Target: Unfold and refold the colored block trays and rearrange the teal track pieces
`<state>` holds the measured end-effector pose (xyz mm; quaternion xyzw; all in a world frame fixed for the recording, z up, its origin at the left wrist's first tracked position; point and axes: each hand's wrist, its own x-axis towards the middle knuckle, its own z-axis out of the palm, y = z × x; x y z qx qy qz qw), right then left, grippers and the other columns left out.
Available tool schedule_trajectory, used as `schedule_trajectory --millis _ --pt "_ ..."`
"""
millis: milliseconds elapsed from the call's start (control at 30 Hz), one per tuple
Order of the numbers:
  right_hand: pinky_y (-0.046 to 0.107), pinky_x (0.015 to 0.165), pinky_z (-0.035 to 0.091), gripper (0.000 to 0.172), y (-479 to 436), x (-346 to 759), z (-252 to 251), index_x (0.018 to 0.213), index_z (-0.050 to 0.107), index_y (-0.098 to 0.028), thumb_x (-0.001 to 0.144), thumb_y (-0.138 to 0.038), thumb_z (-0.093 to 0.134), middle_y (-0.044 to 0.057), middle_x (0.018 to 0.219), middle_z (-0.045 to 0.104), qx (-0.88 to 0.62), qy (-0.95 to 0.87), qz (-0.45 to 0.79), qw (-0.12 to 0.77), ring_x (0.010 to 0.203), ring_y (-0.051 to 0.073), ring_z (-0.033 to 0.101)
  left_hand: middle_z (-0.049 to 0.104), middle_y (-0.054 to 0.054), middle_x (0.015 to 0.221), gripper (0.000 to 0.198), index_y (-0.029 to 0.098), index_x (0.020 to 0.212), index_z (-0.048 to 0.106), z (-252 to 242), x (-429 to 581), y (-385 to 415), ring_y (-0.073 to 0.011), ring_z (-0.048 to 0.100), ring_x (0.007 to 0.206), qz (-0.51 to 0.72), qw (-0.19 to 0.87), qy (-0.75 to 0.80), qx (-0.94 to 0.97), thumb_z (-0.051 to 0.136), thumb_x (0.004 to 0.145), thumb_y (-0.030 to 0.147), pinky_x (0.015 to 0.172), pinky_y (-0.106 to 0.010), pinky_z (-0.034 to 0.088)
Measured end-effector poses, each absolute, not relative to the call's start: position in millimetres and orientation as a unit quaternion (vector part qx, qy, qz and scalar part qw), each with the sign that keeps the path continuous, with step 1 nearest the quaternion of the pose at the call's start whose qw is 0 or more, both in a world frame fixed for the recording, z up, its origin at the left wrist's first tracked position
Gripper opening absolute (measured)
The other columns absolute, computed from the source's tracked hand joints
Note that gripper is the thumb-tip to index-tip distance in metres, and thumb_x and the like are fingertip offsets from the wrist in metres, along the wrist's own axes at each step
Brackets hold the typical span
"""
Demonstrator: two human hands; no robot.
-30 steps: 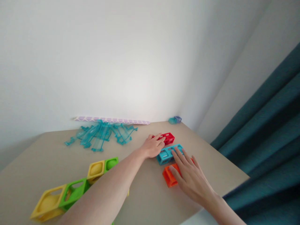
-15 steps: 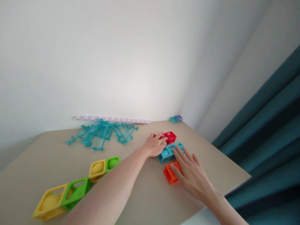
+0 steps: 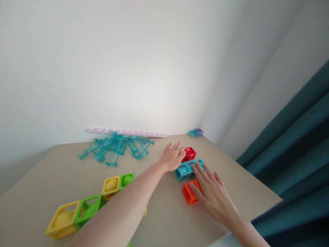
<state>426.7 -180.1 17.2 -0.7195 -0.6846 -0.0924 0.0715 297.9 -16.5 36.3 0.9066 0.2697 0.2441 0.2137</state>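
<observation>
My left hand (image 3: 172, 159) reaches over the table with its fingers apart, right beside a red hollow cube block (image 3: 189, 154); its fingertips cover the block's left side, so contact is unclear. Just in front of the red block lies a pair of joined blue cube blocks (image 3: 184, 171). My right hand (image 3: 214, 196) lies flat with fingers stretched out, its fingertips on the right part of the blue blocks. Its palm and thumb cover much of an orange cube block (image 3: 189, 196). A bit of red-orange shows beyond its fingers.
Yellow blocks (image 3: 63, 219) and green blocks (image 3: 89, 207) form a row at front left, partly behind my left forearm. Clear teal track pieces (image 3: 113, 149) lie by a patterned lilac strip (image 3: 128, 132). A purple block (image 3: 198, 132) sits in the back corner. A teal curtain (image 3: 290, 164) hangs right.
My left hand's fingers have spread and lifted away from the red block, where they lay across it before. My right hand stays over the orange and blue blocks. The view has shifted slightly.
</observation>
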Motion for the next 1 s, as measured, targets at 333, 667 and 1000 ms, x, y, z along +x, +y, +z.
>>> schedule_trajectory --millis 333,667,1000 --pt "0.066 0.110 0.015 0.060 -187 422 19 0.147 0.033 -0.021 0.094 -0.049 0.032 0.008 0.153 0.031 -0.679 -0.693 -0.145 0.193 0.142 0.035 0.019 0.070 -0.009 0.112 0.040 0.015 0.109 0.068 120 139 -30 -0.0229 0.061 0.106 0.374 0.360 0.263 0.814 0.046 0.092 0.044 0.091 -0.034 0.046" --pt "0.051 0.108 0.034 0.070 -149 265 27 0.149 0.022 -0.013 0.091 -0.046 0.042 0.019 0.154 0.022 -0.476 -0.848 0.030 0.231 0.140 0.034 0.026 0.069 -0.010 0.108 0.029 0.018 0.106 0.071 6 -24 -38 -0.0231 0.062 0.091 0.477 0.618 0.304 0.546 0.062 0.079 0.022 0.077 -0.034 0.050" --pt "0.041 0.100 0.042 0.038 -96 228 31 0.125 0.052 -0.018 0.088 -0.026 0.049 0.011 0.119 0.056 -0.394 -0.854 0.138 0.312 0.111 0.024 0.051 0.060 -0.017 0.126 0.047 0.012 0.121 0.062 14 -11 -30 -0.0314 0.056 0.116 0.336 0.691 0.205 0.606 0.068 0.075 0.023 0.103 -0.046 0.037"
